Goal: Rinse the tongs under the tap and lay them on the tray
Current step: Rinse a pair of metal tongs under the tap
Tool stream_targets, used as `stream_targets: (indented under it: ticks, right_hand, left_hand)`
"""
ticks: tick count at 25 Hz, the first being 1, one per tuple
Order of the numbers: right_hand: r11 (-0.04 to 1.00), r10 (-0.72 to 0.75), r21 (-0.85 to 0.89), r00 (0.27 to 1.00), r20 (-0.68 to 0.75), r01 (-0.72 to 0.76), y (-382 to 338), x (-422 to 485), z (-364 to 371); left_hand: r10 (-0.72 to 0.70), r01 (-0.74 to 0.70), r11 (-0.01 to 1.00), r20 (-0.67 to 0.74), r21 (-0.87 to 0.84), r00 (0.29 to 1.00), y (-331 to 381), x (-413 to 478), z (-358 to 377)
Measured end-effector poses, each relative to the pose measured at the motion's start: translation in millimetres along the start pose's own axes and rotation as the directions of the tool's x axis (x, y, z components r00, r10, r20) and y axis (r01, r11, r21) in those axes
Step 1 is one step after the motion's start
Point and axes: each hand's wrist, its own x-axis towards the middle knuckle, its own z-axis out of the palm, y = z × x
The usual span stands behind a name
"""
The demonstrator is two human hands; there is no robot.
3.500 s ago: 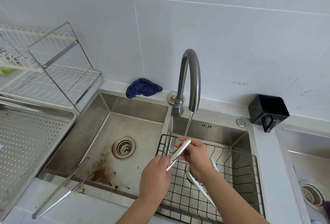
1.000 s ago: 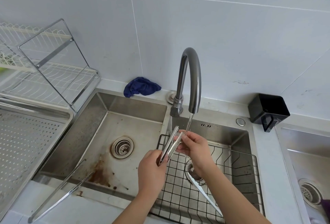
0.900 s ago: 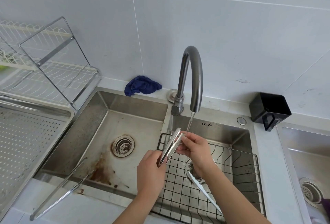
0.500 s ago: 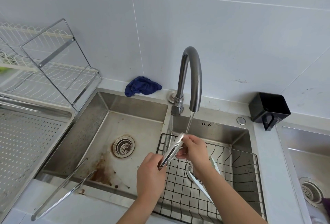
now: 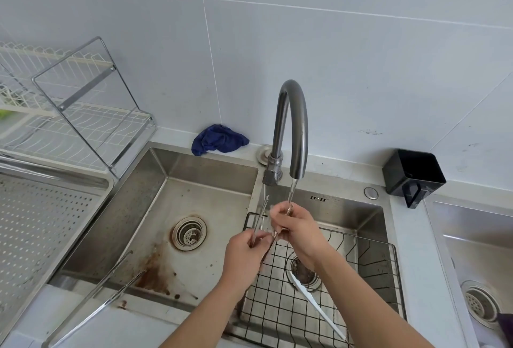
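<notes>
Pale grey tiled wall, white counter, steel double sink (image 5: pixel 205 170).

Tongs (image 5: pixel 262 214): small, steel, held over the sink just below and left of the tap (image 5: pixel 294 120) spout. Serrated tip points up, close beside the falling water stream (image 5: pixel 292 192); the arms look spread. Detail blurred.

Left hand (image 5: pixel 244 259): below the tap, fingers curled round the lower end of the tongs.

Right hand (image 5: pixel 299 231): directly under the spout, fingers bent and gripping the tongs higher up; the stream lands on its fingertips.

Below the tap, under both hands: black wire basket (image 5: pixel 369 272) sitting in the sink's right basin, with a white utensil (image 5: pixel 313 306) lying in it.

Left of the tap: stained left basin, long steel tweezers (image 5: pixel 94 300) across its front edge. Blue cloth (image 5: pixel 219 139) on the ledge just left of the tap base.

Far left of the tap: perforated steel tray (image 5: pixel 55 178), wire dish rack (image 5: pixel 83 114) behind it.

Right of the tap: black container (image 5: pixel 413 172) on the ledge, second sink (image 5: pixel 472 250) beyond.
</notes>
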Motion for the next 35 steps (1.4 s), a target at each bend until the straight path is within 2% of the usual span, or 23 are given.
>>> stream_targets:
  ticks: [4, 9, 11, 15, 18, 20, 23, 25, 28, 31, 35]
  right_hand:
    - [0.992, -0.104, -0.083, 0.993, -0.048, 0.099, -16, -6, -6]
    - [0.98, -0.182, -0.112, 0.97, -0.16, 0.166, -36, -8, -30]
    - [0.977, -0.196, -0.133, 0.952, -0.235, 0.168, -35, -6, -31]
    - [0.989, -0.129, -0.095, 0.979, -0.159, 0.115, -20, -12, -28]
    - [0.998, -0.047, -0.051, 0.95, -0.309, 0.033, -7, -10, -23]
    - [0.993, -0.007, -0.117, 0.95, -0.312, -0.031, -2, -2, -15]
    - [0.972, -0.023, -0.227, 0.933, -0.36, -0.064, 1, 12, -2]
    - [0.968, -0.014, -0.238, 0.93, -0.367, -0.08, 4, 17, 2]
    - [0.976, 0.051, -0.188, 0.953, -0.297, -0.111, 10, 15, 3]
    - [0.979, 0.1, -0.146, 0.958, -0.268, -0.143, 12, 16, 2]
    - [0.974, 0.037, -0.205, 0.962, -0.27, -0.095, 13, 17, 6]
  left_hand:
    - [-0.077, 0.102, 0.971, 0.124, -0.215, 0.989, 17, 14, 18]
    - [-0.126, 0.199, 0.94, 0.258, -0.279, 0.958, 34, 33, 42]
    - [-0.129, 0.194, 0.949, 0.256, -0.248, 0.958, 31, 33, 46]
    - [-0.172, 0.221, 0.951, 0.224, -0.216, 0.959, 16, 23, 36]
    - [-0.254, 0.302, 0.933, 0.24, -0.193, 0.937, 9, 14, 21]
    - [-0.285, 0.356, 0.909, 0.298, -0.217, 0.911, 8, 7, 12]
    - [-0.307, 0.408, 0.885, 0.378, -0.225, 0.874, 8, -2, 3]
    - [-0.303, 0.436, 0.864, 0.433, -0.252, 0.849, 9, -5, -3]
    - [-0.255, 0.422, 0.865, 0.488, -0.27, 0.835, 7, -8, -12]
    - [-0.178, 0.369, 0.875, 0.499, -0.315, 0.848, 3, -12, -16]
    - [-0.149, 0.323, 0.881, 0.446, -0.344, 0.883, 3, -16, -14]
